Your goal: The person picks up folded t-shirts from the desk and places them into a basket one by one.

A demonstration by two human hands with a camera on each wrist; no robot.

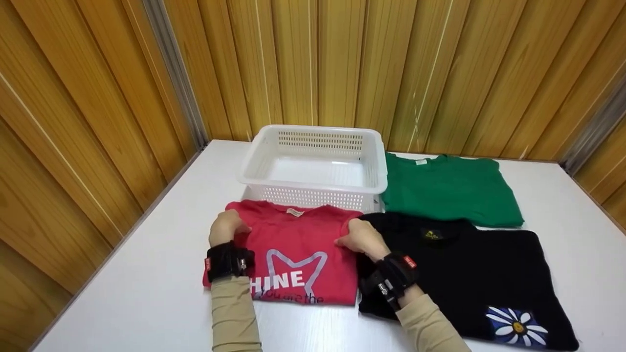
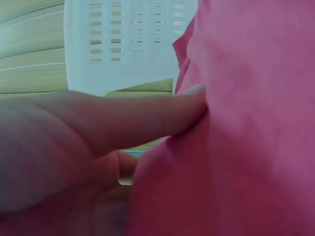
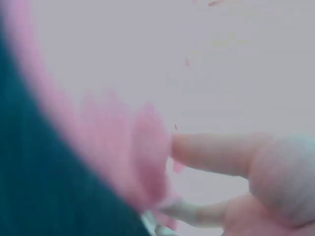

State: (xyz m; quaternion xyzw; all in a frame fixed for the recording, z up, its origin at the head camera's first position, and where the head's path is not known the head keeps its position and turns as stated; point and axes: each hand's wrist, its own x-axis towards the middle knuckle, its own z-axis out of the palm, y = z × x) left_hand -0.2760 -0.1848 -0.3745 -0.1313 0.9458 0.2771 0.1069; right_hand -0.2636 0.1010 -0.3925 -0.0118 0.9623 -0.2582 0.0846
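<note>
A red T-shirt (image 1: 293, 234), folded, with a grey star outline and the white letters "HINE" showing, lies in front of the basket. At its upper left corner my left hand (image 1: 226, 228) pinches the cloth; the left wrist view has the thumb (image 2: 162, 115) on top and other fingers behind the fabric. My right hand (image 1: 363, 238) grips the opposite upper corner. In the right wrist view, overexposed and blurred, pink cloth (image 3: 150, 152) sits between thumb and fingers. The shirt's lower left part is hidden behind my left wrist and sleeve.
A white perforated plastic basket (image 1: 313, 188) stands just behind the red shirt, nothing visible inside it. On the right lie a folded black T-shirt (image 1: 464, 274) with a daisy print and, behind that, a folded green T-shirt (image 1: 450, 190). Wood-patterned walls (image 1: 337, 63) enclose the white table (image 1: 146, 283).
</note>
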